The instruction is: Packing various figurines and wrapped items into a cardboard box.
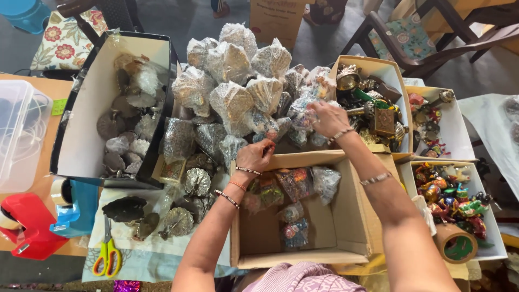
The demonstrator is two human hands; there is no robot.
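Note:
My left hand (255,156) rests with curled fingers on the far rim of an open cardboard box (303,258); I cannot tell whether it pinches anything. Inside the box lie a few small colourful items wrapped in clear plastic (294,184). My right hand (328,119) reaches beyond the box into a pile of plastic-wrapped silver fan-shaped ornaments (232,81), its fingers closed on a small wrapped packet (304,120). Both wrists wear bracelets.
A black-and-white box of grey metal pieces (81,124) stands at left. Boxes of brass items (373,108) and painted figurines (448,194) sit at right. Yellow-handled scissors (108,254), a red tape dispenser (30,227), a tape roll (457,246) and a clear tub (19,130) lie around.

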